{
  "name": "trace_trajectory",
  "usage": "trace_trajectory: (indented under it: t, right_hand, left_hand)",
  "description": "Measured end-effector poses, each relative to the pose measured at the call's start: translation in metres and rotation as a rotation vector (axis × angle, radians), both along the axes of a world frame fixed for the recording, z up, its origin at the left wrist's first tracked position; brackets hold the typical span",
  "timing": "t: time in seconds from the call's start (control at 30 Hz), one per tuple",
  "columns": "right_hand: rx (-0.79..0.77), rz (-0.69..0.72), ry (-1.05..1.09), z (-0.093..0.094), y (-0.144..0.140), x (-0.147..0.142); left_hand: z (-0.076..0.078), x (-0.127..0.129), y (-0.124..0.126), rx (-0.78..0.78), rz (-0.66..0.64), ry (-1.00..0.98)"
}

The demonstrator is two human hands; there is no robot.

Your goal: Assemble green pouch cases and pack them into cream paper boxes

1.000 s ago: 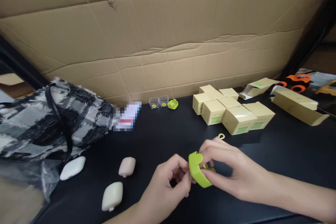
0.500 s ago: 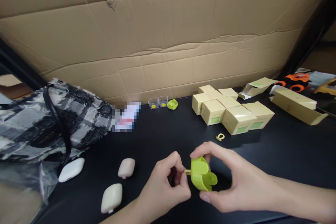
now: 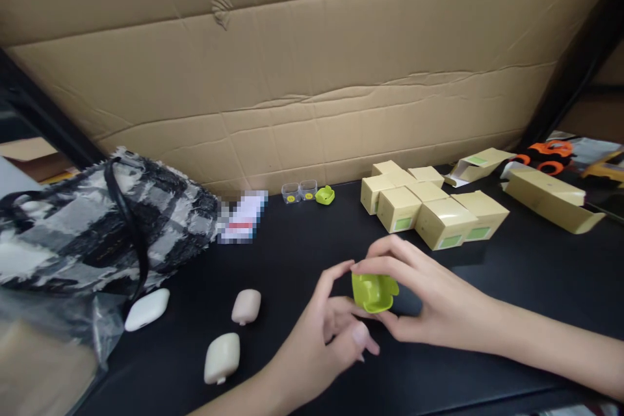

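My right hand (image 3: 414,286) is closed around a small lime-green plastic cup (image 3: 373,292) with rounded flaps, its hollow side facing me. Thumb and fingers grip its upper and lower edges. My left hand (image 3: 336,325) has its fingers apart at the cup's left side. Its index fingertip is by the upper rim and another finger reaches under the bottom; whether they press on it I cannot tell. To the left lie a pink rounded case (image 3: 246,307), a cream rounded case (image 3: 222,358) and a white rounded case (image 3: 147,310).
Several pale-yellow boxes (image 3: 441,221) stand back right, near an opened box (image 3: 480,166) and a long carton (image 3: 546,198). Clear plastic cups (image 3: 299,192) and another lime-green piece (image 3: 325,195) sit by the cardboard wall (image 3: 292,65). A fringed bag (image 3: 160,221) is left.
My left hand has let go of the thin yellow strip at the cup and spread its fingers. The cup has turned and risen slightly. The small yellow ring piece is no longer visible.
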State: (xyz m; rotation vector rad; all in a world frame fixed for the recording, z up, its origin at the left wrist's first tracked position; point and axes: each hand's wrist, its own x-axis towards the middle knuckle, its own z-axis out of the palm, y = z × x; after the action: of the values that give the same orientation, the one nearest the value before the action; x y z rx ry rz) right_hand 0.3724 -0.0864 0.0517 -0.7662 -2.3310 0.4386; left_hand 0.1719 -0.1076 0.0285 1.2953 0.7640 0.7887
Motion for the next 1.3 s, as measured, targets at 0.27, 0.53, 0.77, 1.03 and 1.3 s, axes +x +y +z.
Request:
trace_trajectory:
  t: [0.27,0.53,0.77,1.03,1.3]
  right_hand:
    - [0.029,0.181,0.015,0.04,0.032,-0.044]
    - [0.162,0.725,-0.457,0.03,0.083,-0.154]
    - [0.008,0.49,-0.262,0.014,0.071,-0.128]
    - [-0.104,0.093,0.086,0.022,0.041,-0.031]
    - [-0.026,0.161,0.082,0.006,0.007,0.001]
  left_hand:
    - [-0.002,0.01,-0.006,-0.182,0.102,0.007]
    - [-0.001,0.007,-0.005,-0.193,0.082,0.051]
    - [0.007,0.003,-0.003,-0.421,-0.019,-0.139]
    - [0.003,0.0,0.003,-0.673,-0.06,-0.373]
    - [-0.003,0.002,0.005,-0.66,-0.123,-0.403]
